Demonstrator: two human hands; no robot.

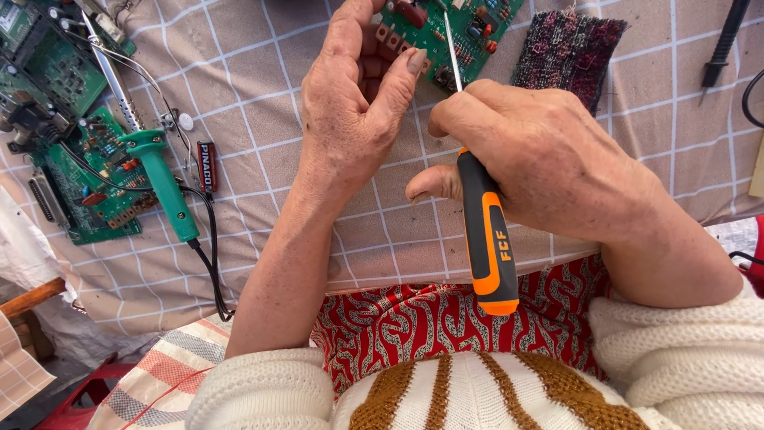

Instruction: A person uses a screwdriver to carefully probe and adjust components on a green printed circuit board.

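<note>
Orange-and-black screwdriver (485, 239) clenched in right hand (549, 163), thin shaft angled onto green circuit board (446, 32) at top centre. Left hand (350, 103) curls around board's lower edge, fingers pinching it. Looks light, stiff, fragile; best gripped by bare edges.

A table under a beige checked cloth (263, 72) carries a green circuit board (446, 32) at the far edge, a dark woven pad (569, 52) beside it, more green boards (76, 159) at the left, a green-handled soldering iron (159, 175) and a small battery (207, 166).
</note>
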